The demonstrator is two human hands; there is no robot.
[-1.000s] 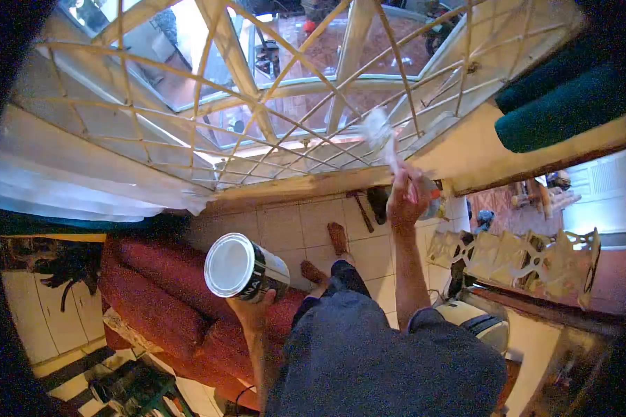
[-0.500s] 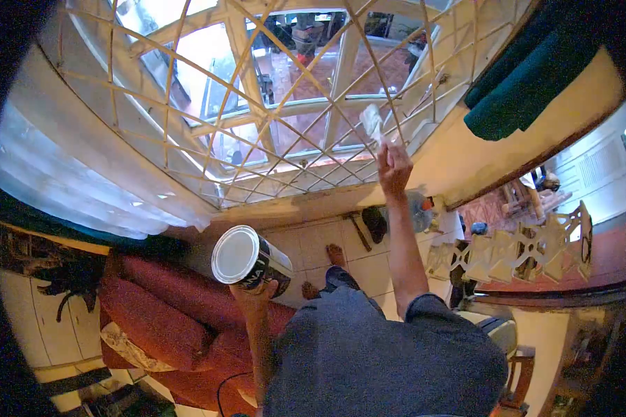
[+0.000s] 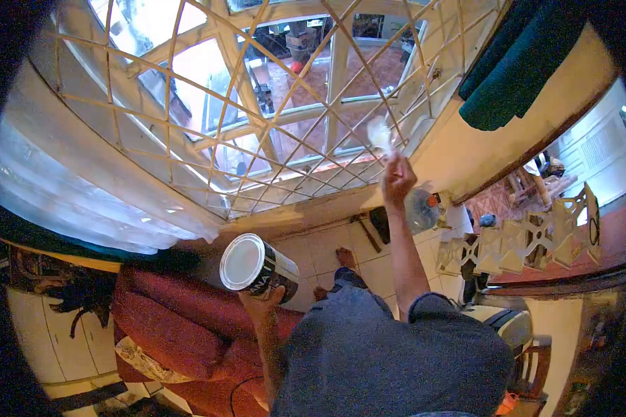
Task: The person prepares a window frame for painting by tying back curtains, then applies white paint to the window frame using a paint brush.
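Observation:
My left hand (image 3: 263, 299) grips a paint can (image 3: 284, 267) from below, its pale round top facing up and dark lettering on its side. In front of me, my right hand (image 3: 399, 179) is raised and closed around the handle of what looks like a paintbrush (image 3: 380, 135), whose white head is smeared by motion. The brush head overlaps the lower right of a cream diamond-pattern window grille (image 3: 338, 29). Behind the bars stands a cream window frame (image 3: 238, 76) with glass panes.
A red sofa (image 3: 167, 299) is at my left, below a sheer white curtain (image 3: 76, 187). Dark green curtain cloth (image 3: 525, 76) hangs at the right. Near the wall stands a large clear bottle (image 3: 421, 214). A folding lattice gate (image 3: 535, 240) spans the doorway on the right.
The view has shifted slightly. My right hand and the brush sit a little lower against the grille, with the brush head now blurred. My left hand still holds the can.

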